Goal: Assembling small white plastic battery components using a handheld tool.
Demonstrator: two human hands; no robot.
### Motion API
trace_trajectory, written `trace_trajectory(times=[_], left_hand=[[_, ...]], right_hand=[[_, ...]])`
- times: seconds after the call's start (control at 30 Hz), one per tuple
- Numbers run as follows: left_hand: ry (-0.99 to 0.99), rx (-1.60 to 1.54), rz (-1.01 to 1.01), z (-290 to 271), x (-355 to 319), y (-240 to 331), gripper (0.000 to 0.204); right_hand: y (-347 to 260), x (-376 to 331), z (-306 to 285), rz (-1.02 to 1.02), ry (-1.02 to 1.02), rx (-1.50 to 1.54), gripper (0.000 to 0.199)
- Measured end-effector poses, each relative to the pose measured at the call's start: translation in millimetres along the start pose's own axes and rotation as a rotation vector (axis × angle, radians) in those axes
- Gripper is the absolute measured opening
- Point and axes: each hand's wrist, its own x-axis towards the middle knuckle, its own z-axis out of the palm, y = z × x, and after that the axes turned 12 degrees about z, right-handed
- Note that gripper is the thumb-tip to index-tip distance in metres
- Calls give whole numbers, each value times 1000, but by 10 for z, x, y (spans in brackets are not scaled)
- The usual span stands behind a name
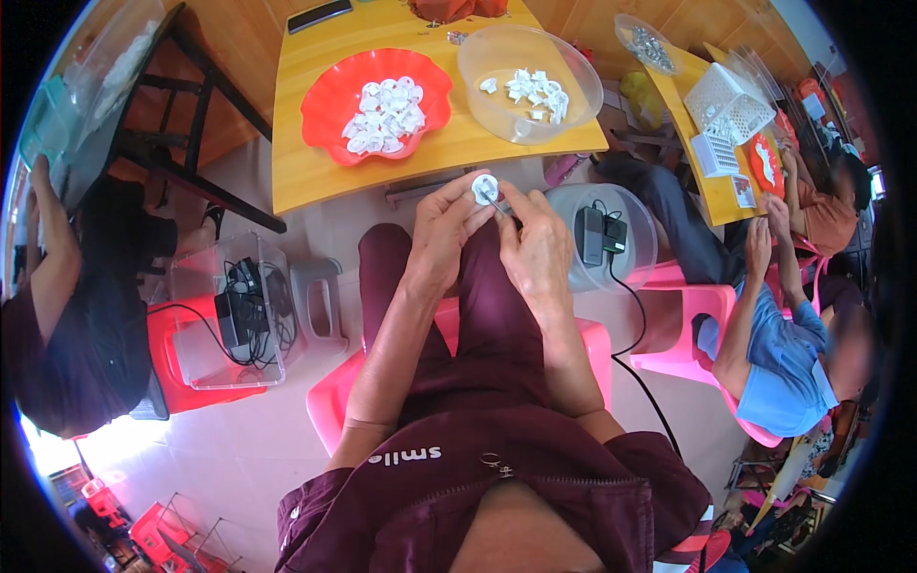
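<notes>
- Left hand pinching a small round white plastic part between thumb and fingertips, held over the lap, just short of the near edge of the yellow wooden table.
- Right hand closed on a thin metal pin-like piece, tip touching the white part (exact contact point too small to tell).
- Slip risk: grip on the part is fingertip-only; a sideways push from the pin could pop it loose, down past the wrists onto the pale tiled floor.
- Poke risk: pin tip aimed toward the left thumb; overshoot likely means a jab.
- Misalignment: tilted pin could bend or jam rather than seat.
- Beyond the fingertips: red scalloped plastic bowl of similar white pieces, clear round plastic bowl with more (reach across risks an elbow nudge).
- Right of the right hand: clear round tub holding a black adapter, cable trailing past the knee (snag hazard).
</notes>
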Motion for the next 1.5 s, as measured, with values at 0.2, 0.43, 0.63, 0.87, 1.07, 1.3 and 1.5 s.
trace_trajectory(times=[0.2, 0.43, 0.63, 0.87, 1.07, 1.3, 1.5], left_hand=[[31, 134, 55, 59, -1, -70, 29], [79, 273, 149, 58, 42, -42, 28], [-19, 316, 246, 132, 598, -57, 29], [-181, 1166, 395, 434, 1665, -145, 30], [-42, 1167, 709, 404, 1580, -44, 27], [192, 1501, 633, -883, 1759, 511, 20], [122, 1731, 315, -1219, 1974, 553, 22]], right_hand=[[16, 17, 70, -27, 50, -72, 27], [89, 22, 70, -12, -18, 27, 29], [818, -122, 555, 46, 24, -2, 26], [1418, -408, 1134, -52, 117, -175, 24], [1503, -327, 1178, -80, 131, -256, 29], [1458, -296, 1221, -88, 105, -251, 35], [1446, -277, 1208, -88, 98, -245, 34]])
